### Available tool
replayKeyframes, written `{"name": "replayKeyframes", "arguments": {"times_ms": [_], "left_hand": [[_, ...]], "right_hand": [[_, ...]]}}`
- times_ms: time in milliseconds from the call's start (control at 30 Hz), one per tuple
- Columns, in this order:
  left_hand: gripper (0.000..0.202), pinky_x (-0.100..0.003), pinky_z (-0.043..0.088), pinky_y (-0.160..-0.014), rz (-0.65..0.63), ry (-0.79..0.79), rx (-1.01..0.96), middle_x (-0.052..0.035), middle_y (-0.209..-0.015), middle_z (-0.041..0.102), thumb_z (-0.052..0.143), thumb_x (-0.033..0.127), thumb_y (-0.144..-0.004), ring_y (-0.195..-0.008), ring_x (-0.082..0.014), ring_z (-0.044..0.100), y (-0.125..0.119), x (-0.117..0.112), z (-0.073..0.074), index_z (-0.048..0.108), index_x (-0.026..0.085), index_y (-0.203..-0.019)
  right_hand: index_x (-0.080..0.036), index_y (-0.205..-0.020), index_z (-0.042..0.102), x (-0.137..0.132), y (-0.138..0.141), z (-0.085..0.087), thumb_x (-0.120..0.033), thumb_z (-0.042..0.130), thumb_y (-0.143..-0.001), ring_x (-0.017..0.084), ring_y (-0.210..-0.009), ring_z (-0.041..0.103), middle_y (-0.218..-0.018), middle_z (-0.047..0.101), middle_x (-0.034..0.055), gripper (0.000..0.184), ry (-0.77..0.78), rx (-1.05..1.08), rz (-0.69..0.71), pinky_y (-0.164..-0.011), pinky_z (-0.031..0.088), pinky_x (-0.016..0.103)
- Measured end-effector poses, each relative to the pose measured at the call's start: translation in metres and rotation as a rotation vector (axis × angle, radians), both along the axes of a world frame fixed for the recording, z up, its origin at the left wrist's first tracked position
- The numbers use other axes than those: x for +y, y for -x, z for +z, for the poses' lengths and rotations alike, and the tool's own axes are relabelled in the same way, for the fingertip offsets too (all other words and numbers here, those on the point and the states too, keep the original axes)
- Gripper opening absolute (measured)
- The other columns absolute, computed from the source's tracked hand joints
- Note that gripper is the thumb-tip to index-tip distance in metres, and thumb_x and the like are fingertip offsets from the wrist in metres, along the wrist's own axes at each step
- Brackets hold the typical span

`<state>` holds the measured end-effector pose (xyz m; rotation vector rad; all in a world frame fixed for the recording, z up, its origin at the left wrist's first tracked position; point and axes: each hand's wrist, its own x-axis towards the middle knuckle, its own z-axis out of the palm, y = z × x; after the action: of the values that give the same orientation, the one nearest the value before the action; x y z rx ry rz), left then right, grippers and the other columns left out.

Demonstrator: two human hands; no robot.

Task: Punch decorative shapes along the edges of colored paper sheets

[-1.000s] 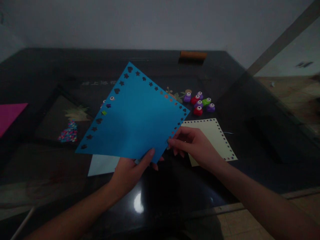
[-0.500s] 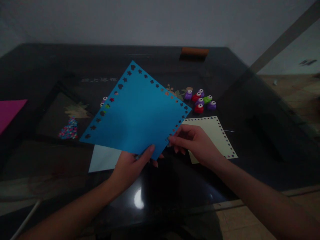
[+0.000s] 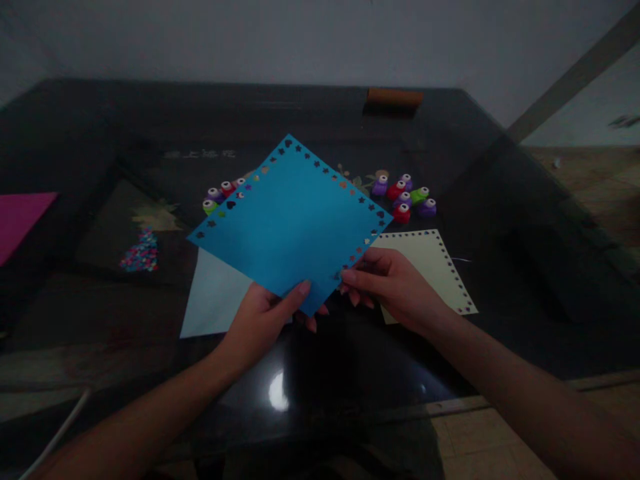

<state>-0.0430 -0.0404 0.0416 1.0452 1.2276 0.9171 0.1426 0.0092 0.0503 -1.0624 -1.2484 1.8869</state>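
Note:
I hold a blue square sheet of paper (image 3: pixel 295 227) over a dark glass table (image 3: pixel 75 133); small punched shapes run along its edges. My left hand (image 3: pixel 263 320) pinches its near corner, thumb on top, fingers beneath. My right hand (image 3: pixel 393 287) pinches the right edge with its fingertips. A cream sheet (image 3: pixel 433 267) with punched borders lies flat under my right hand. A pale blue sheet (image 3: pixel 215 297) lies under the blue one on the left.
Several small coloured craft punches (image 3: pixel 405 197) cluster behind the cream sheet, more punches (image 3: pixel 220 195) sit left of the blue sheet. A heap of paper confetti (image 3: pixel 140 253) lies at left, a pink sheet (image 3: pixel 20 217) at the far left edge. An orange-brown block (image 3: pixel 395 98) rests at the table's back.
The blue sheet has tipped down flatter toward the table and shifted slightly right, uncovering the punches on the left. Both hands keep their hold.

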Motion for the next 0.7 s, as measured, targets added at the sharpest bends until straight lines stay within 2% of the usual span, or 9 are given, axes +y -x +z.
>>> {"name": "replayKeyframes", "arguments": {"times_ms": [200, 333, 400, 500, 633, 667, 700], "left_hand": [[0.023, -0.023, 0.049, -0.048, -0.035, 0.027, -0.092, -0.0031, -0.067, 0.072, 0.059, 0.037, -0.083, -0.047, -0.0124, 0.061, 0.002, -0.001, -0.004, 0.063, 0.014, -0.081], [0.037, -0.020, 0.043, -0.043, -0.122, 0.083, -0.186, -0.0029, -0.062, 0.069, 0.057, 0.048, -0.085, -0.042, -0.0102, 0.058, 0.003, -0.001, -0.010, 0.065, 0.012, -0.084], [0.048, -0.020, 0.040, -0.040, -0.232, 0.154, -0.258, -0.0039, -0.060, 0.067, 0.051, 0.057, -0.085, -0.040, -0.0105, 0.057, 0.005, -0.001, -0.012, 0.066, 0.011, -0.084], [0.063, -0.020, 0.038, -0.038, -0.508, 0.258, -0.352, -0.0056, -0.056, 0.065, 0.043, 0.068, -0.083, -0.037, -0.0102, 0.054, 0.008, -0.001, -0.008, 0.068, 0.011, -0.075], [0.057, -0.022, 0.038, -0.037, -0.892, 0.382, -0.371, -0.0047, -0.052, 0.064, 0.052, 0.067, -0.079, -0.036, -0.0107, 0.049, 0.016, -0.004, 0.007, 0.070, 0.013, -0.072], [0.054, -0.022, 0.038, -0.036, -0.923, 0.399, -0.374, -0.0042, -0.052, 0.063, 0.055, 0.066, -0.077, -0.036, -0.0115, 0.049, 0.018, -0.005, 0.010, 0.070, 0.014, -0.073], [0.051, -0.022, 0.038, -0.035, -0.900, 0.385, -0.376, -0.0036, -0.051, 0.063, 0.058, 0.065, -0.076, -0.035, -0.0118, 0.049, 0.019, -0.005, 0.013, 0.069, 0.015, -0.073]], "right_hand": [[-0.016, -0.072, 0.062, 0.001, 0.000, -0.003, -0.031, 0.076, -0.069, 0.005, -0.048, 0.054, -0.064, 0.064, -0.0022, 0.020, -0.002, 0.029, 0.006, -0.037, 0.034, 0.015], [-0.016, -0.071, 0.061, 0.001, 0.000, -0.003, -0.031, 0.074, -0.071, 0.005, -0.048, 0.053, -0.063, 0.063, -0.0024, 0.020, -0.010, 0.021, -0.006, -0.038, 0.033, 0.015], [-0.016, -0.070, 0.060, 0.002, -0.001, -0.003, -0.032, 0.073, -0.073, 0.005, -0.047, 0.052, -0.063, 0.062, -0.0025, 0.021, -0.015, 0.008, -0.013, -0.038, 0.034, 0.016], [-0.016, -0.070, 0.058, 0.003, -0.002, -0.005, -0.034, 0.071, -0.076, 0.005, -0.047, 0.051, -0.063, 0.062, -0.0025, 0.022, -0.022, -0.008, -0.002, -0.039, 0.034, 0.016], [-0.016, -0.071, 0.058, 0.005, -0.002, -0.007, -0.036, 0.070, -0.076, 0.005, -0.047, 0.051, -0.063, 0.062, -0.0022, 0.024, -0.042, -0.037, 0.015, -0.039, 0.034, 0.015], [-0.016, -0.070, 0.058, 0.005, -0.001, -0.007, -0.036, 0.070, -0.076, 0.005, -0.047, 0.051, -0.063, 0.062, -0.0022, 0.024, -0.047, -0.047, 0.017, -0.038, 0.034, 0.015], [-0.016, -0.070, 0.057, 0.005, -0.001, -0.007, -0.036, 0.070, -0.076, 0.005, -0.047, 0.051, -0.063, 0.062, -0.0022, 0.024, -0.052, -0.057, 0.019, -0.038, 0.034, 0.016]]}}
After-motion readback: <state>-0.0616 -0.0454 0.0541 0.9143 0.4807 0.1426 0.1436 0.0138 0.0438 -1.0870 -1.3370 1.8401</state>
